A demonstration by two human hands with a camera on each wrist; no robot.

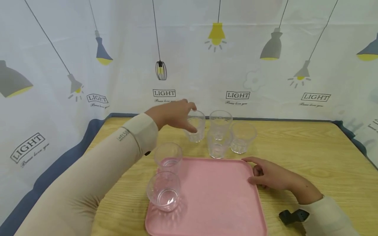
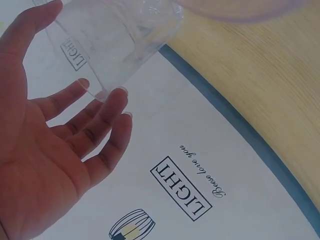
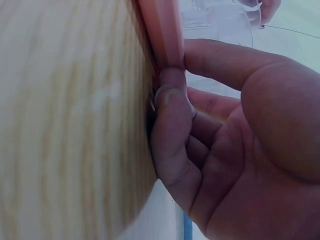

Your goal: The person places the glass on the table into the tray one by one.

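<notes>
My left hand (image 1: 174, 113) reaches over a clear plastic cup (image 1: 198, 126) at the back of the table. Thumb and fingers spread on either side of its rim; in the left wrist view fingertips lie near the cup (image 2: 107, 45), but whether they press on it is unclear. With my right hand (image 1: 273, 175) I grip the right edge of a pink tray (image 1: 218, 196), close to its far corner. The right wrist view has the fingers curled at the tray edge (image 3: 167, 35). Two clear cups, a nearer one (image 1: 163, 191) and a farther one (image 1: 168, 157), stand along the tray's left side.
More clear cups stand close together behind the tray: one at the back (image 1: 220, 119), one in front (image 1: 218, 144) and one to the right (image 1: 242, 139). A lamp-printed white curtain (image 1: 195, 65) hangs beyond the wooden table (image 1: 301, 144). Near my right sleeve is a black object (image 1: 293, 216).
</notes>
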